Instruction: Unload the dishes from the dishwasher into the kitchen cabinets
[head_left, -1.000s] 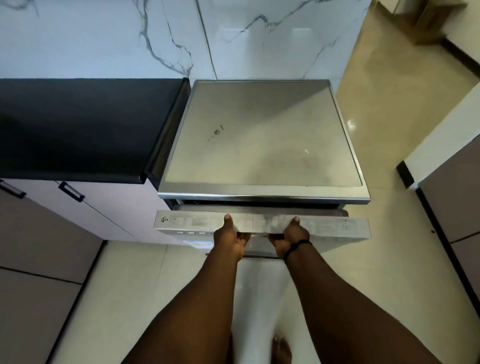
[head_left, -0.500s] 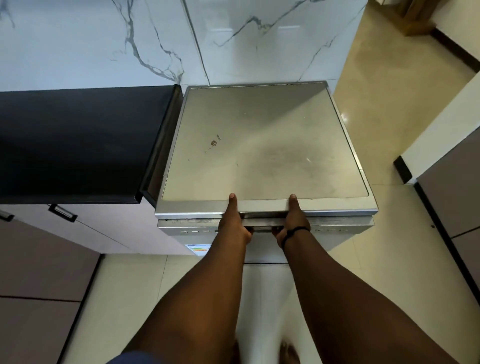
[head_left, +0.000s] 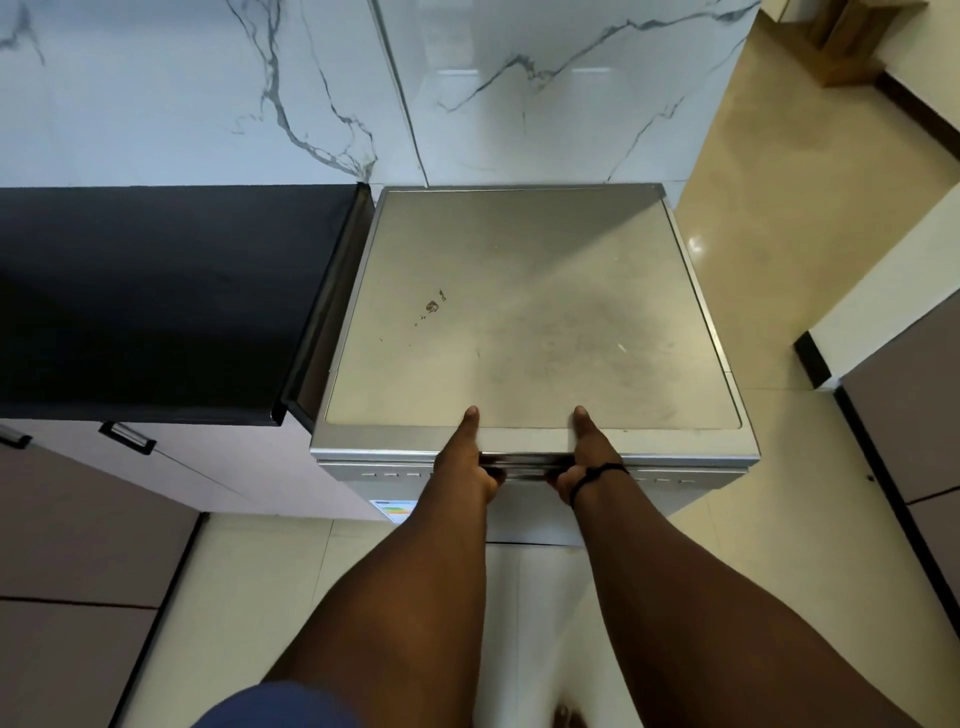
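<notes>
The dishwasher stands against the marble wall, its left side just beside the black table, and its door looks shut or nearly so under the top's front edge. No dishes show; I judge they sit inside it. To open it well, I should pull evenly with both hands, step back so the door has room to swing down, and lower it without letting it drop. Both my arms reach straight forward to the dishwasher's front. My left hand and right hand each lay a thumb flat on the top while the fingers curl under around the handle.
</notes>
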